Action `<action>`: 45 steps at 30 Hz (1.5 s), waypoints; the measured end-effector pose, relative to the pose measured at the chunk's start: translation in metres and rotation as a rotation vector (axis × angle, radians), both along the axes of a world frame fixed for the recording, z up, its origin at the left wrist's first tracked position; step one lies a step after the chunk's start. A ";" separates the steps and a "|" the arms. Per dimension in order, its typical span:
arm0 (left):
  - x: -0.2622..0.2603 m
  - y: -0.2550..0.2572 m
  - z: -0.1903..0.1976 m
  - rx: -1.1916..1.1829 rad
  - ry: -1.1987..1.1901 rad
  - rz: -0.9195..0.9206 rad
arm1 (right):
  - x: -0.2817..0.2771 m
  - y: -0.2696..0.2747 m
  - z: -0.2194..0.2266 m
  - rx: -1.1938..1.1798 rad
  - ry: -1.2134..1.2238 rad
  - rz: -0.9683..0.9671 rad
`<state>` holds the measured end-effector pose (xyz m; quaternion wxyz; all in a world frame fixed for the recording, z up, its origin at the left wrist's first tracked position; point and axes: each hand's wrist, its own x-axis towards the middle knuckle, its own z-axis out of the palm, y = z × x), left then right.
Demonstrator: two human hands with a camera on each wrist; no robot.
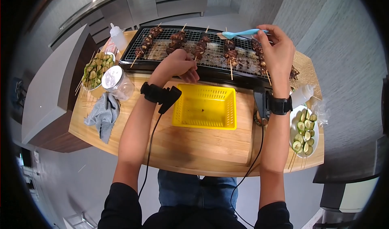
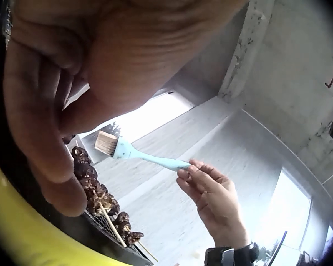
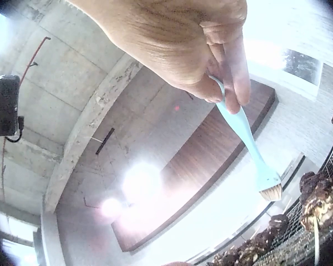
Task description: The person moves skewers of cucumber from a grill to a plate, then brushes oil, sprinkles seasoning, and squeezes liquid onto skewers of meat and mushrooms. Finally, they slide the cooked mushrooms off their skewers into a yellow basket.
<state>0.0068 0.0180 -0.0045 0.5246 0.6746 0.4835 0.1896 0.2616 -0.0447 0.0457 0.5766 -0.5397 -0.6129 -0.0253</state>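
My right hand [image 1: 277, 46] pinches the end of a light blue basting brush [image 1: 243, 33] between thumb and fingers. The brush's tan bristles [image 3: 272, 192] hang over the grill, close above a meat skewer [image 1: 230, 52]. At the grill's front edge is my left hand [image 1: 180, 65], its fingers loosely curled and pointing down. It overlaps the lower end of the middle skewer [image 1: 201, 46], and no stick shows between its fingers in the left wrist view. Several browned skewers lie across the wire rack of the black grill [image 1: 243, 79].
A yellow basket [image 1: 204, 125] stands before the grill. To the left are a plate of cucumber skewers [image 1: 97, 69], a lidded jar [image 1: 117, 83], a grey cloth [image 1: 103, 115] and a squeeze bottle [image 1: 118, 37]. On the right are another bottle [image 1: 302, 95] and a white plate [image 1: 315, 142] of green skewers.
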 end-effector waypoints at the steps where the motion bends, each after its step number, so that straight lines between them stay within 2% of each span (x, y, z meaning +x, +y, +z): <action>1: 0.000 0.000 0.000 -0.001 0.000 0.000 | 0.000 0.001 0.000 -0.005 0.003 -0.002; 10: 0.004 -0.006 0.006 -0.007 0.110 -0.026 | -0.001 0.000 0.000 -0.007 -0.006 -0.001; 13: 0.002 -0.002 -0.003 0.056 0.105 -0.064 | -0.002 0.000 0.000 -0.009 -0.007 0.004; 15: 0.001 0.001 -0.005 0.178 0.131 -0.076 | -0.003 0.000 -0.001 -0.009 -0.014 0.005; 19: 0.001 -0.002 -0.003 0.173 0.120 -0.057 | -0.009 0.000 -0.001 -0.025 0.004 0.022; 21: 0.001 -0.004 0.000 0.263 0.240 -0.068 | -0.013 0.001 -0.002 -0.028 0.020 0.034; 24: -0.001 -0.002 -0.004 0.368 0.299 -0.071 | -0.019 0.006 -0.012 0.013 0.014 0.128; 27: -0.002 -0.005 -0.001 0.374 0.327 -0.065 | -0.027 0.010 -0.018 0.040 -0.022 0.217; 30: -0.002 -0.003 -0.004 0.377 0.305 -0.077 | -0.029 0.011 -0.021 -0.066 -0.019 0.196; 34: -0.001 -0.004 -0.002 0.352 0.274 -0.068 | -0.026 0.012 -0.024 -0.027 -0.099 0.054; 41: -0.002 -0.004 0.001 0.311 0.180 -0.026 | -0.028 0.013 -0.026 -0.021 -0.035 0.078; 43: -0.001 -0.005 0.003 0.308 0.156 -0.027 | -0.030 0.014 -0.030 0.020 -0.159 0.053; 45: 0.000 -0.007 0.005 0.309 0.183 -0.006 | -0.033 0.013 -0.030 0.025 -0.170 0.040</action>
